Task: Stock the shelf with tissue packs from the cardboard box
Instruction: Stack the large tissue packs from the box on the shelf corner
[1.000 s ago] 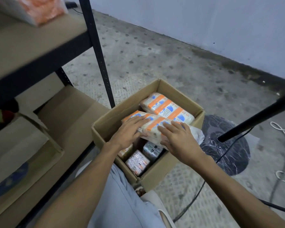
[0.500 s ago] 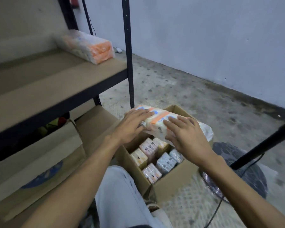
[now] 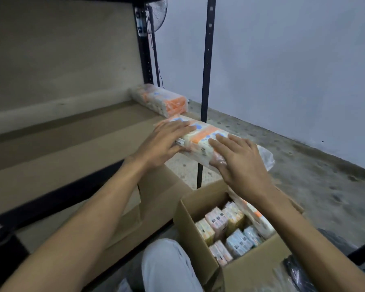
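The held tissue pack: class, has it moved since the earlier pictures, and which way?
Yes. The tissue pack has risen out of the cardboard box, up and toward the shelf, clear of the box rim.

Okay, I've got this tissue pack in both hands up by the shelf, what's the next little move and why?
Probably slide the held tissue pack left over the shelf board and set it down in front of the stocked pack. The left hand and right hand hold it in the air in front of the upright post, with only its left end over the board.
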Demonstrator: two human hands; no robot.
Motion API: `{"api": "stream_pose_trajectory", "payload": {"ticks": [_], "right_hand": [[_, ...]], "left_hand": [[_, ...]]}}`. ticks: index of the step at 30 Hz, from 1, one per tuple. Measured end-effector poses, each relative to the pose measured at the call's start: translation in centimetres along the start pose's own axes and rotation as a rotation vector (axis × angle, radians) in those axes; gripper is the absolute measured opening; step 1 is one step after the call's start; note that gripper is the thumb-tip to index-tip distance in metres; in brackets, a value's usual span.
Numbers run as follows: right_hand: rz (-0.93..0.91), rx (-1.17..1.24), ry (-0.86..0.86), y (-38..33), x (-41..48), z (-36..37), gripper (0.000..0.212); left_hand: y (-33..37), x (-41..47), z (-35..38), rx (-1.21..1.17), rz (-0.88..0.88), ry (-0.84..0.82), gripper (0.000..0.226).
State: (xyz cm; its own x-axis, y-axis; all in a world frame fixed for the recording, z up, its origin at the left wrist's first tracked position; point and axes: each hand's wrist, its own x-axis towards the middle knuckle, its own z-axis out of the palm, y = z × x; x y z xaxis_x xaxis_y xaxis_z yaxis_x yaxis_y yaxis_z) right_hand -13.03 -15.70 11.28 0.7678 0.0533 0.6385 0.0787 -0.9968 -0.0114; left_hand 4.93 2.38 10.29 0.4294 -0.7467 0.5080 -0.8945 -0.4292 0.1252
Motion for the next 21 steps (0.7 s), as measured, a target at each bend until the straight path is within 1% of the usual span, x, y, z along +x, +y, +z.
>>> {"api": "stream_pose_trajectory", "payload": {"ticks": [4,9,12,15,17,21], "right_hand": [[-0.056,0.058,0.024,-2.0,3.1,1.7,0.047],[-0.089,0.128,-0.078,-4.8,6.9,4.6,0.047],[-0.102,0.140,-0.119,-6.2,8.7,6.7,0.048],[-0.108,0.157,-0.141,-7.2,10.3,8.3,0.050],[-0.102,0.166,-0.151,-7.7,11.4,9.3,0.050],[-0.064,0.173,-0.199,-8.8,13.7,10.6,0.054]], "left_hand": [[-2.8,-1.1,-2.8,0.037,-0.047,-0.007,0.059],[-7.1,-3.2,-4.2,0.045,-0.160,-0.060,0.064],[-9.5,-4.4,-4.6,0.047,-0.232,-0.061,0.064],[-11.0,-4.8,-4.9,0.099,-0.280,-0.035,0.064],[-11.6,-5.0,-5.0,0.123,-0.358,0.023,0.067],[-12.4,-6.3,-5.0,0.057,-0.618,0.114,0.084]]}}
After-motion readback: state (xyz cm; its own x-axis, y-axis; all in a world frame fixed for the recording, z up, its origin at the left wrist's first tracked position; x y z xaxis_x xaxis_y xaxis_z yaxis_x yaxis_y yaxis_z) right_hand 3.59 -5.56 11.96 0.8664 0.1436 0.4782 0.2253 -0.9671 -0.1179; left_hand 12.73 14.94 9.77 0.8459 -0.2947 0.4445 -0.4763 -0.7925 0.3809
